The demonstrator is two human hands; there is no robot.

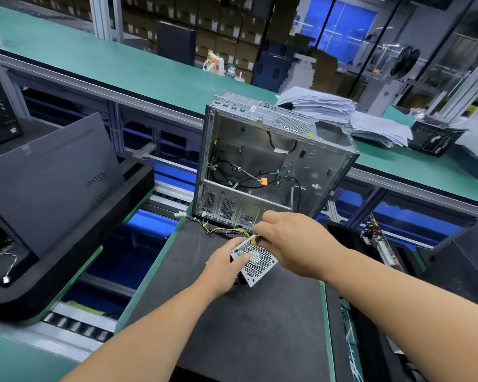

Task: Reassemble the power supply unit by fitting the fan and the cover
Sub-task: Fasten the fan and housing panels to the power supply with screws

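On the dark table (232, 326) the left hand (221, 267) grips the power supply unit (255, 264) by its honeycomb cover while the right hand (293, 241) clasps a yellow-handled screwdriver (253, 240) at its far corner, apparently fastening the cover, so the tip must seat squarely in the screw, wire bundle (226, 231) and open computer case (260, 164) beyond.

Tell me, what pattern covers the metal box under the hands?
A honeycomb grille of small holes on the silver box, clearest in the head view.
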